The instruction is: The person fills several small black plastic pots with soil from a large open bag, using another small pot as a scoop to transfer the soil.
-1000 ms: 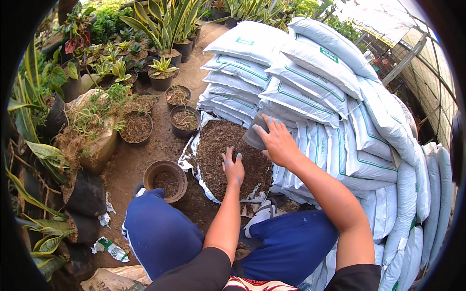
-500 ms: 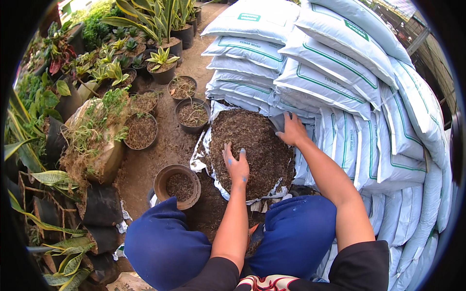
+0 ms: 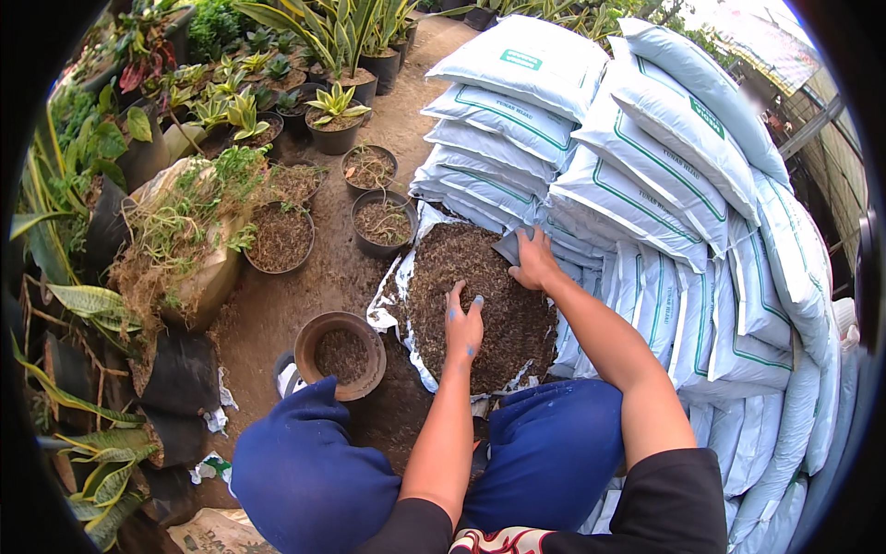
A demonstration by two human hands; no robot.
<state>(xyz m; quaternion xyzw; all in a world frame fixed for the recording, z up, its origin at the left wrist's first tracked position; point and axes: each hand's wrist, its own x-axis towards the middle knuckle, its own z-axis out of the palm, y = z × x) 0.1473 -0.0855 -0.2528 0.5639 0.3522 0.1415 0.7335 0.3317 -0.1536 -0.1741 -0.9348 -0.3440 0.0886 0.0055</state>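
Note:
An open white sack [image 3: 403, 268] holds a broad heap of dark brown potting soil [image 3: 471, 263]. My left hand [image 3: 463, 325] rests on the soil's surface, thumb apart from the fingers, whose tips are partly sunk in it; I see nothing gripped there. At the heap's far right edge, my right hand [image 3: 535, 260] grips a dark grey, flat-looking scoop-like piece [image 3: 508, 247], whose lower edge meets the soil. Its full shape is hidden by my fingers. Left of the sack, near my knee, stands a round brown pot [image 3: 373, 355] with some soil in it.
Stacked white soil bags [image 3: 637, 194] rise closely along the right. Several black pots [image 3: 382, 242] with soil and dry roots stand beyond the sack at left. A bulky sack topped with uprooted plants [image 3: 198, 231] and potted snake plants [image 3: 355, 46] line the left side.
My right hand has shifted with the grey piece slightly inward along the heap's far edge. My left hand has pressed lower onto the soil. The whole view has also tilted a little.

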